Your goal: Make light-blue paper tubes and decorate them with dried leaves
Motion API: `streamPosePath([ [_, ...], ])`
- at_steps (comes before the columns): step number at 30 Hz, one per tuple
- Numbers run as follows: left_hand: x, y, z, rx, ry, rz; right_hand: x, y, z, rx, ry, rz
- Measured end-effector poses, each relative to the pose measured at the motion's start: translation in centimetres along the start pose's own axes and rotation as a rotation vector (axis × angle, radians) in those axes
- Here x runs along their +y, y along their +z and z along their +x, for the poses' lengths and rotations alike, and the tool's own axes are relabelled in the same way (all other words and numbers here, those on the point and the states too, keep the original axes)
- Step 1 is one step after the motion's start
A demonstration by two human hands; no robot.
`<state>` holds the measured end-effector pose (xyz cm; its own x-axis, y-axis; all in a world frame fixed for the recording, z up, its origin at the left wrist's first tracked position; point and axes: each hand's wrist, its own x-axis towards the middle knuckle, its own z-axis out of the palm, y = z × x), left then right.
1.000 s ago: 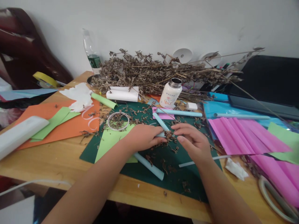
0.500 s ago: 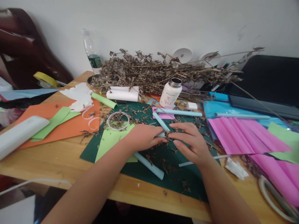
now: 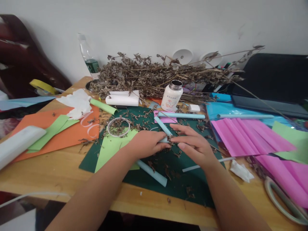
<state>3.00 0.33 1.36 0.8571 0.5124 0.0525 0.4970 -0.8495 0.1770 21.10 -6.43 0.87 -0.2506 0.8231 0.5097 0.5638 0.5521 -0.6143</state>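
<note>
My left hand point(image 3: 148, 143) is closed around a light blue paper tube point(image 3: 165, 140), whose end shows between thumb and fingers. Brown leaf crumbs sit at that end. My right hand point(image 3: 196, 147) faces it with fingers spread, the fingertips close to or touching the tube's end; I cannot tell which. Just above lies a second blue tube point(image 3: 163, 125), slanting down to the held one. A third blue tube point(image 3: 153, 173) rests below my left wrist. Dry leaf bits point(image 3: 168, 171) are scattered over the dark green sheet point(image 3: 192, 183) under both hands.
Behind the hands stand an open white bottle point(image 3: 171, 98) and a heap of dried plants point(image 3: 144, 75). Left are a tape roll point(image 3: 118, 127), orange paper point(image 3: 57, 131) and a long white object point(image 3: 21, 146). Pink crepe paper point(image 3: 250, 136) and a larger tape roll point(image 3: 284, 202) lie right.
The view has shifted slightly, so most things sit a little further left. My hands keep nearly the same pose around the tube's end.
</note>
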Motion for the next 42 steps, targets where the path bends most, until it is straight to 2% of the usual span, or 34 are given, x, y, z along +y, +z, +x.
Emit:
streamPosePath([
  [2, -0.1, -0.1, 0.1, -0.011, -0.018, 0.012, 0.1, 0.0, -0.1, 0.180, 0.011, 0.138],
  [4, -0.1, -0.1, 0.1, -0.020, -0.023, 0.025, 0.1, 0.0, -0.1, 0.244, 0.038, 0.158],
  [9, -0.1, 0.0, 0.0, -0.011, 0.003, 0.031, -0.1, 0.0, 0.3, -0.011, 0.035, -0.065],
  [17, -0.2, -0.1, -0.1, 0.005, -0.003, 0.039, 0.0, 0.0, 0.4, 0.000, -0.104, -0.201],
  [20, -0.2, -0.1, -0.2, -0.002, -0.015, 0.053, -0.2, -0.1, 0.4, -0.067, -0.112, -0.230],
  [25, -0.2, -0.1, -0.2, -0.016, -0.019, 0.068, 0.0, 0.0, 0.4, -0.255, -0.061, -0.228],
  [27, -0.2, -0.2, -0.1, -0.022, -0.024, 0.067, 0.2, 0.1, 0.3, -0.251, -0.046, -0.196],
  [31, -0.4, -0.3, -0.1, -0.034, -0.038, 0.047, 0.1, -0.1, 0.2, -0.024, -0.007, -0.097],
  [33, -0.7, -0.3, -0.2, -0.023, -0.057, 0.047, -0.1, -0.2, 0.1, 0.027, 0.018, -0.086],
  [38, -1.7, 0.2, -0.3, 0.032, -0.075, 0.054, -0.7, 0.1, 0.2, -0.084, 0.028, -0.085],
  [42, -1.9, 0.6, -0.2, 0.096, -0.106, 0.050, -1.0, 0.5, 0.3, -0.187, 0.149, -0.065],
])
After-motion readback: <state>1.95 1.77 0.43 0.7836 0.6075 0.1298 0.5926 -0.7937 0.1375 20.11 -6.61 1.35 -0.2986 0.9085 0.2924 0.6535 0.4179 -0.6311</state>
